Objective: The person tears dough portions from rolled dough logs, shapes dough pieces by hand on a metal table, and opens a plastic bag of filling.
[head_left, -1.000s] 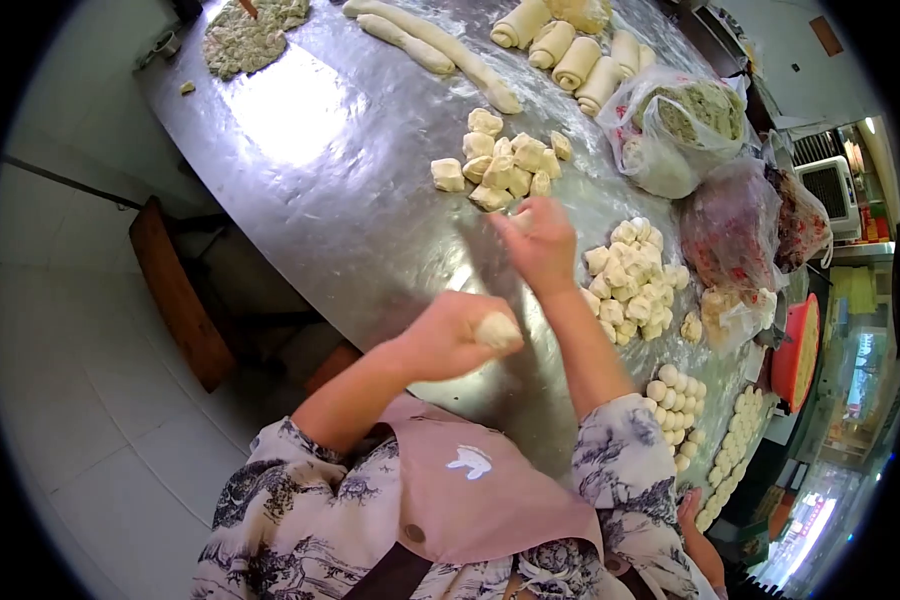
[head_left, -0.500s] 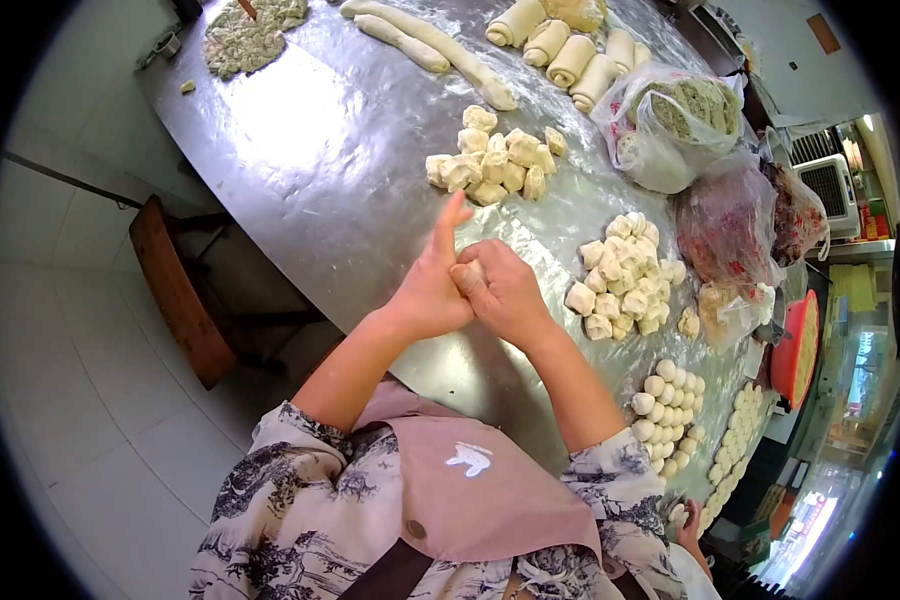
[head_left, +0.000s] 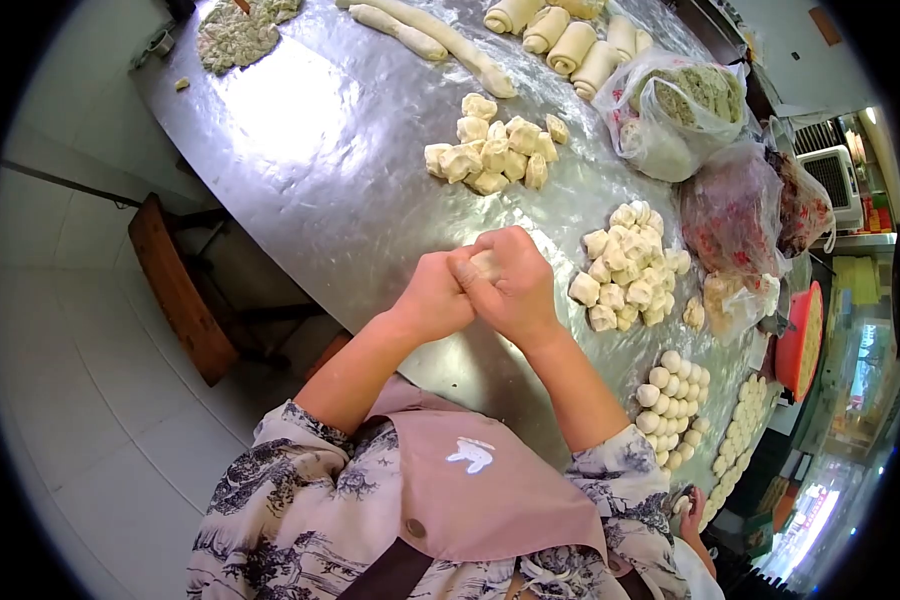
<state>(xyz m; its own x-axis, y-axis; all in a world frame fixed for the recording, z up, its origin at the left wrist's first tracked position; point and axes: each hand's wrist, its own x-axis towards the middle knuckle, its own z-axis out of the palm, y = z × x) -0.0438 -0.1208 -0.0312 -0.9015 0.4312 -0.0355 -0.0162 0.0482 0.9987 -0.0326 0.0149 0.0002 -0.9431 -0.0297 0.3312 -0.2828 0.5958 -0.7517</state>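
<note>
My left hand (head_left: pixel 432 298) and my right hand (head_left: pixel 512 285) are pressed together above the metal table, fingers closed. Pale dough (head_left: pixel 485 264) shows between the thumb and fingers of my right hand. Whatever my left hand has inside its fingers is hidden. Just beyond the hands lies a loose pile of cut dough pieces (head_left: pixel 495 150). A second heap of dough pieces (head_left: pixel 630 265) sits to the right of my right hand.
Dough ropes (head_left: pixel 440 35), rolled dough (head_left: pixel 570 48) and filled plastic bags (head_left: pixel 733 210) lie farther back. Round dough balls (head_left: pixel 672 400) stand in rows at the right, near a red basin (head_left: pixel 798 340). Another person's hand (head_left: pixel 690 510) is at the lower right. A wooden stool (head_left: pixel 178 290) stands left.
The hands were apart a second ago, each with dough, then came together. My left hand's raised fingers have since folded down against my right hand.
</note>
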